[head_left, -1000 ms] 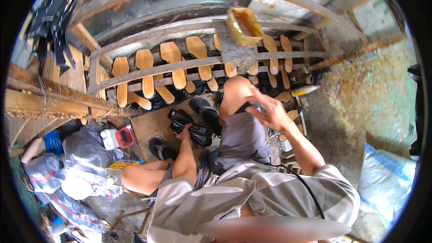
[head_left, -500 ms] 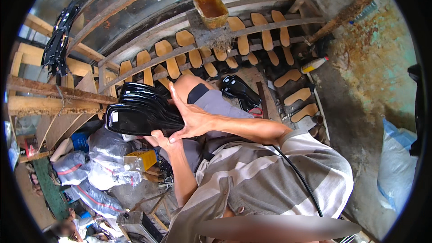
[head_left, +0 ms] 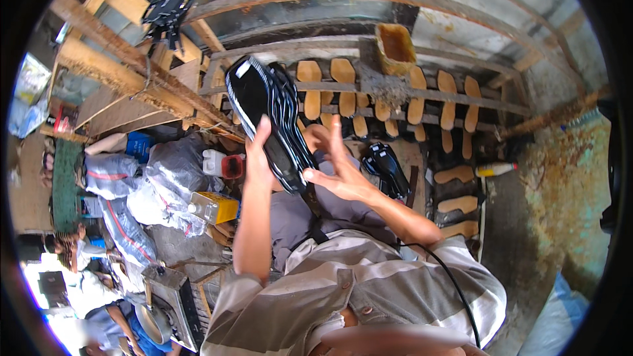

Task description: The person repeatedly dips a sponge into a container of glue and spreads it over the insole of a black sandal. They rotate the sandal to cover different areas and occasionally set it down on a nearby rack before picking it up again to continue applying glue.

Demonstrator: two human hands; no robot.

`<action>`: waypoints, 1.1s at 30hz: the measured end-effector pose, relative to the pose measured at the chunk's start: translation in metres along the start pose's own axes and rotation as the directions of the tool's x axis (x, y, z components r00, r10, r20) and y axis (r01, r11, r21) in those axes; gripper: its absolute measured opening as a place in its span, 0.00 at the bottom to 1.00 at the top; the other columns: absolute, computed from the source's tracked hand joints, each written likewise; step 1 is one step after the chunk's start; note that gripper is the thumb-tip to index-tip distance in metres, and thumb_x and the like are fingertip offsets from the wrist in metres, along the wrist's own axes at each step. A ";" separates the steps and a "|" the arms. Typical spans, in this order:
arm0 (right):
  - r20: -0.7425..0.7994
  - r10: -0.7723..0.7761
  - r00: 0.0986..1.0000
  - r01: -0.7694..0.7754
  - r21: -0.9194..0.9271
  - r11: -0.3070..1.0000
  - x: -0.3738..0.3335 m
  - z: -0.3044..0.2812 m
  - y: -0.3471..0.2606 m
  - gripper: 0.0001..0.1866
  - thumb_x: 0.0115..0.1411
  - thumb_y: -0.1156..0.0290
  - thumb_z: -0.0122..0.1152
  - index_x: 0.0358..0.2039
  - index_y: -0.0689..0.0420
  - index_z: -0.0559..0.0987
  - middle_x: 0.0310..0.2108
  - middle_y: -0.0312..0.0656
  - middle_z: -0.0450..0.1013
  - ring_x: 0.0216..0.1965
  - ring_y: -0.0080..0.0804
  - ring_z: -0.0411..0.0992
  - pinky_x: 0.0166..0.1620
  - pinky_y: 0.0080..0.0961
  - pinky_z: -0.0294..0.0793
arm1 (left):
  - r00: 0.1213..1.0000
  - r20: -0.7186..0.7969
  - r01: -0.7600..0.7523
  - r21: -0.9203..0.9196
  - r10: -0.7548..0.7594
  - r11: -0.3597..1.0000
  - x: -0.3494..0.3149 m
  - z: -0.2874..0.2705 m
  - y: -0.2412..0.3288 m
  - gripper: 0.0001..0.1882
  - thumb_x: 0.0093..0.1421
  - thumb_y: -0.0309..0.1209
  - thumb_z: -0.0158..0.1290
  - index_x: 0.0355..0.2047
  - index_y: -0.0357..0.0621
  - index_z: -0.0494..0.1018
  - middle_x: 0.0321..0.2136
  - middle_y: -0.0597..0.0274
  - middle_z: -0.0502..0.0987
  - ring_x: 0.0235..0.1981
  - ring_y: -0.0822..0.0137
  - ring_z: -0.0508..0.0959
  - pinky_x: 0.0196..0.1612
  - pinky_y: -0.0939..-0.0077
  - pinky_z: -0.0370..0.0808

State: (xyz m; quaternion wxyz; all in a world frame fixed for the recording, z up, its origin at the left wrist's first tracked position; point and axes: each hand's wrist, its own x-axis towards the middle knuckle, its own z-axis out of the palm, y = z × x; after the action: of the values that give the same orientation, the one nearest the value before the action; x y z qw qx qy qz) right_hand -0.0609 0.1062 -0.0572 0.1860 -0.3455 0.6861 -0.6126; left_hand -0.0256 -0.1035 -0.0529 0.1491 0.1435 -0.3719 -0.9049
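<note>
A stack of glossy black shoe soles point(head_left: 247, 89) stands tilted in front of me, with a small white label on the front one. My left hand point(head_left: 258, 161) grips its left side, the thumb lying on the front sole and the other fingers hidden behind. By the stack's lower right edge is my right hand point(head_left: 343, 175), open, its fingers stretched upward and apart. The right thumb tip touches or nearly touches the soles. Beyond the right hand, another bundle of black soles point(head_left: 388, 171) lies near my knee.
Tan sole-shaped pieces point(head_left: 343, 72) line a wooden rack ahead; several more point(head_left: 458, 204) lie at right. A crusted tub point(head_left: 395, 46) sits on the rack. Black strips point(head_left: 175, 6) hang at upper left. Plastic bags point(head_left: 171, 178) and a yellow container point(head_left: 217, 207) are at left; people sit lower left.
The stack has turned from lying sideways to pointing up and away, and shifted right in view. My right hand has loosened from around it to its lower edge. The view has also swung left.
</note>
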 end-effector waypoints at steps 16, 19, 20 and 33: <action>-0.088 0.162 0.983 -0.184 -0.464 0.867 -0.098 -0.184 0.031 0.32 0.62 0.67 0.68 0.67 0.49 0.72 0.45 0.47 0.81 0.45 0.33 0.79 0.48 0.32 0.76 | 0.961 -0.181 0.273 0.760 -0.211 0.590 0.203 0.008 0.147 0.24 0.58 0.50 0.63 0.48 0.46 0.82 0.39 0.63 0.85 0.39 0.66 0.81 0.50 0.71 0.75; 0.036 0.693 0.720 -0.623 -0.406 0.668 -0.146 -0.220 0.183 0.34 0.62 0.61 0.66 0.68 0.53 0.69 0.44 0.48 0.81 0.46 0.39 0.79 0.50 0.34 0.75 | 0.889 -0.226 0.441 0.657 -0.399 0.611 0.153 -0.024 0.141 0.24 0.61 0.46 0.62 0.48 0.40 0.81 0.40 0.58 0.85 0.35 0.64 0.85 0.41 0.68 0.83; -0.082 0.775 0.627 -0.715 -0.458 0.529 -0.159 -0.219 0.238 0.37 0.62 0.57 0.66 0.69 0.56 0.67 0.45 0.51 0.81 0.50 0.44 0.78 0.54 0.36 0.74 | 0.967 -0.160 0.255 0.692 -0.201 0.676 0.133 -0.042 0.121 0.27 0.60 0.45 0.62 0.52 0.37 0.79 0.43 0.54 0.84 0.37 0.60 0.85 0.43 0.66 0.83; -0.398 0.884 0.247 -0.960 0.025 0.280 -0.145 -0.110 0.465 0.81 0.42 0.26 0.70 0.73 0.42 0.18 0.76 0.63 0.36 0.76 0.61 0.43 0.72 0.69 0.34 | 0.512 -0.428 0.704 -0.287 -0.744 0.650 -0.021 -0.212 -0.159 0.33 0.61 0.56 0.59 0.54 0.40 0.76 0.50 0.48 0.81 0.52 0.46 0.80 0.62 0.46 0.73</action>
State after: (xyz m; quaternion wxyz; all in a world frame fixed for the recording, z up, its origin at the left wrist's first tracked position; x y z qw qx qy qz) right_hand -0.1494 0.2915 -0.5125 0.3514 0.2177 0.8402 -0.3511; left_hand 0.0464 -0.1210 -0.3083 -0.1438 0.5137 -0.1892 -0.8244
